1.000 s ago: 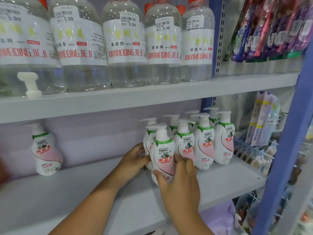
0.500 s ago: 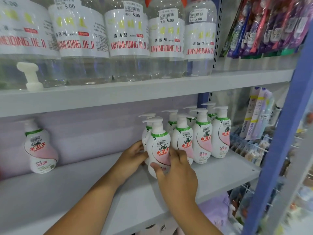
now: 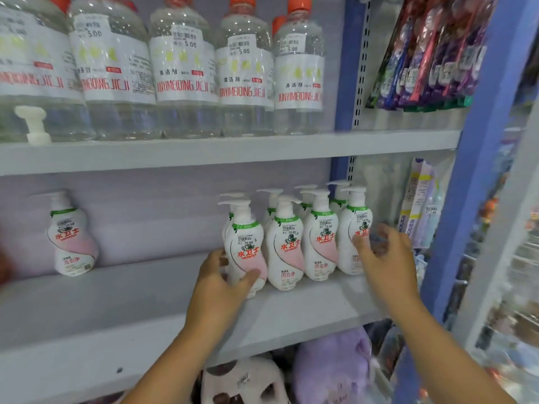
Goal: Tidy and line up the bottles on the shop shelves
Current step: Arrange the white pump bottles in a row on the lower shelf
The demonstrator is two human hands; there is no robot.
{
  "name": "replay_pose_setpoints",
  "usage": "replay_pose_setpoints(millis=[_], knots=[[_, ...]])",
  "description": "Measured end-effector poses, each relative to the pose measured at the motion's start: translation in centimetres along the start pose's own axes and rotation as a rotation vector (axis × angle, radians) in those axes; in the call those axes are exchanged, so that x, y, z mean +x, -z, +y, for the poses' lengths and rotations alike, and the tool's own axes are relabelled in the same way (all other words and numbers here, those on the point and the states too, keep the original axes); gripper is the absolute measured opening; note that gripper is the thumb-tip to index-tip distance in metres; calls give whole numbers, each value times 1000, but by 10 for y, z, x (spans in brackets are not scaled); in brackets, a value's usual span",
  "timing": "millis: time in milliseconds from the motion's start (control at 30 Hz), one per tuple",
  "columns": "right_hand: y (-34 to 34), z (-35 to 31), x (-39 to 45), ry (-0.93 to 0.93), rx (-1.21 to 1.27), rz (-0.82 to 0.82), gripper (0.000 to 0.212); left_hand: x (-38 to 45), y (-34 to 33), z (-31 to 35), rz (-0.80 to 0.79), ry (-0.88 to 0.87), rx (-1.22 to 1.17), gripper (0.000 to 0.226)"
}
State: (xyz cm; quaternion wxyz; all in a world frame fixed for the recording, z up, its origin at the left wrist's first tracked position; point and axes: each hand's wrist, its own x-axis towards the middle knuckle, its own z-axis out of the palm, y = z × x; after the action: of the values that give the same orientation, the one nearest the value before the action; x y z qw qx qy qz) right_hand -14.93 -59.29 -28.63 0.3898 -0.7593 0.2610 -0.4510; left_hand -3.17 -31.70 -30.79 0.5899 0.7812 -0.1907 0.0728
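On the lower shelf point(image 3: 145, 304), left hand point(image 3: 221, 284) grips a pump bottle point(image 3: 246, 246).

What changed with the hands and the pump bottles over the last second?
The right hand let go of the front-left pump bottle and swung right; it now hovers, fingers loosely spread, in front of the rightmost bottle. The left hand shifted from the bottle behind and now grips the front-left bottle near its base. The lone bottle at far left stayed put, as did the big clear bottles above.
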Motion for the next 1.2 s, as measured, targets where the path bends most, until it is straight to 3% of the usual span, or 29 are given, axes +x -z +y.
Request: replay_pose_setpoints(millis=[100,200,533,600,667,733,833,900,1200], knots=[[-7,20,27,-20,31,-136,55,-8,-16,1,85,1,-12,58],[-15,38,30,26,104,-237,44,-11,-19,2,92,6,-34,55],[-10,37,25,2,45,-272,50,-12,-13,4,102,36,-55,49],[-2,28,11,60,-44,-140,59,-10,8,-3,164,47,-8,48],[-4,9,-17,237,-34,5,65,-3,44,-14,271,49,37,42],[-21,-19,-49,326,107,-40,63,7,87,-28,381,85,61,38],[-64,-56,-92,269,244,-243,56,27,146,-49,512,208,98,40],[-91,-72,-114,237,246,-287,56,45,180,-65,558,287,113,44],[-143,-91,-137,127,-118,-92,78,134,261,-143,501,262,98,68]])
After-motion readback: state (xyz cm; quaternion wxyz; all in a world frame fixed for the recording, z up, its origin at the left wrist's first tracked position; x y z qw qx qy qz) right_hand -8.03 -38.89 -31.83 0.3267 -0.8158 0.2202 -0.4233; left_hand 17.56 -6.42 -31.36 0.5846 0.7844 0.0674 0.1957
